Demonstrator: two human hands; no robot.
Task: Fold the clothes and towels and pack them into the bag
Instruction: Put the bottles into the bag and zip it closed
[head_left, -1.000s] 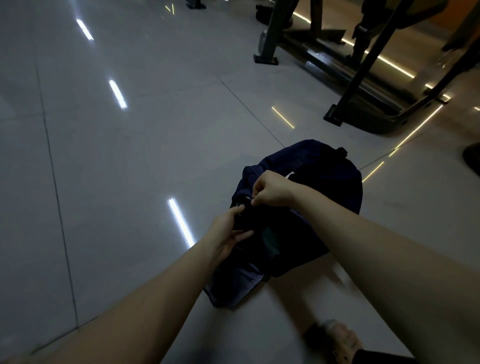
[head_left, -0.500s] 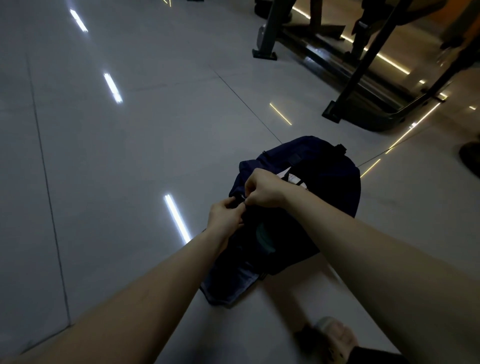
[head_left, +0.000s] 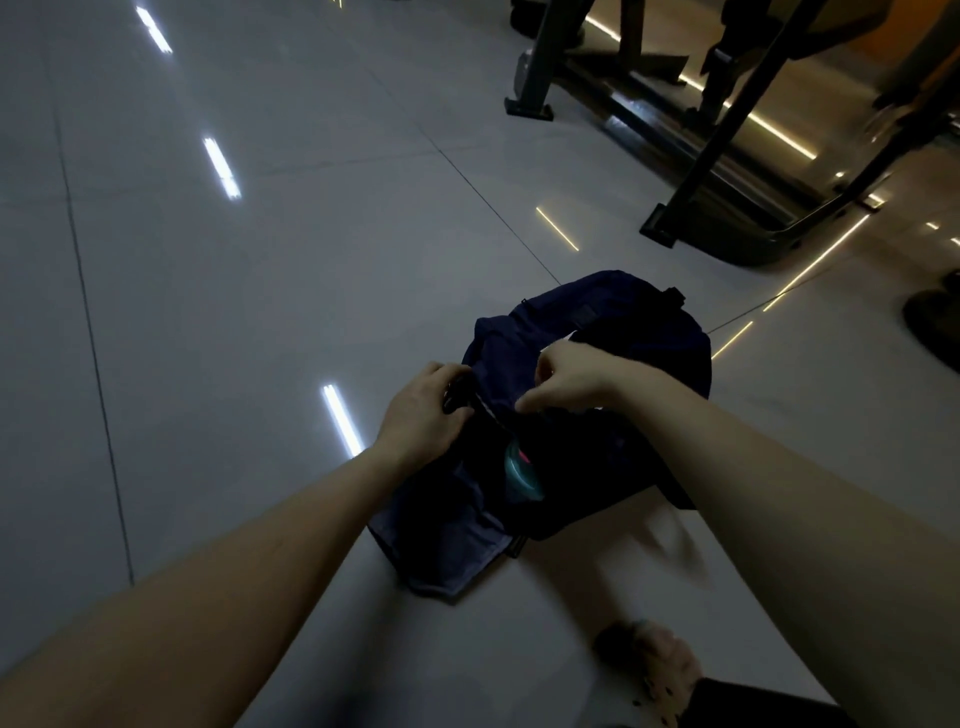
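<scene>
A dark navy bag (head_left: 597, 332) lies on the glossy grey tiled floor (head_left: 260, 260), a little right of the middle of the view, its mouth turned toward the person. The left hand (head_left: 423, 410) curls closed around a dark strap or edge at the bag's left rim; exactly what it holds is lost in the dim light. The right hand (head_left: 566, 376) sits just beside it over the opening, fingers bunched together and pinching the bag's dark fabric, though blur hides the fingertips. Inside the opening a small teal item with a red spot (head_left: 522, 470) shows; what it is cannot be made out. A paler blue-grey cloth (head_left: 447, 545) sticks out from under the near end of the bag and lies flat on the tiles. Both forearms run in from the lower edge, cut off by the frame. At lower right a foot in a sandal (head_left: 654, 665) is partly visible and blurred. Dark metal equipment legs (head_left: 696, 171) stand at upper right, their tops cut off.
</scene>
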